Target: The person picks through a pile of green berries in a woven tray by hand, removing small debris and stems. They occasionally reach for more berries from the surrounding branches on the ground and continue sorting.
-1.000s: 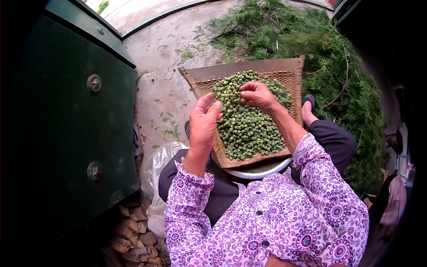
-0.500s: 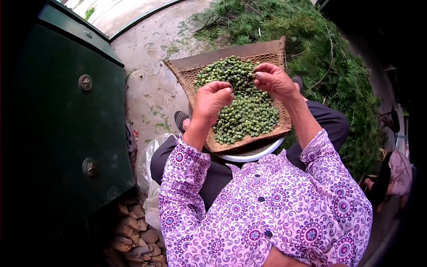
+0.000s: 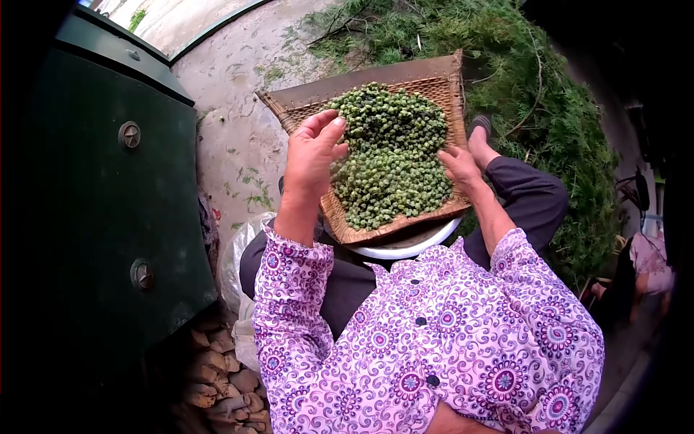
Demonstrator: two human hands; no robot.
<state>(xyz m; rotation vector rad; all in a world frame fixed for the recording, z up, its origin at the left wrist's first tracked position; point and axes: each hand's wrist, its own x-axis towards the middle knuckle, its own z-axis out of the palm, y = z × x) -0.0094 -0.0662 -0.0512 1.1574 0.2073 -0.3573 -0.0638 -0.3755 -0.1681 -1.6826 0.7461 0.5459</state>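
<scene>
A woven scoop-shaped basket holds a heap of small green berry-like cones. Over the heap's left edge, my left hand is raised with its fingers curled toward the thumb. Whatever lies between those fingertips, if anything, is too small to make out. My right hand is low at the right side of the heap, near the basket's rim. Its thumb and fingers are slightly apart, with nothing visible between them. A pale round basin shows beneath the basket's near edge, between my knees.
Cut green conifer branches are piled at the back and right. On the left stands a dark green metal door. Clear plastic sheeting and chopped wood lie near it. At the far right part of another person shows.
My hands have moved apart. The left has shifted left and slightly up; the right has dropped from above the heap to its right side, its fingers loosening.
</scene>
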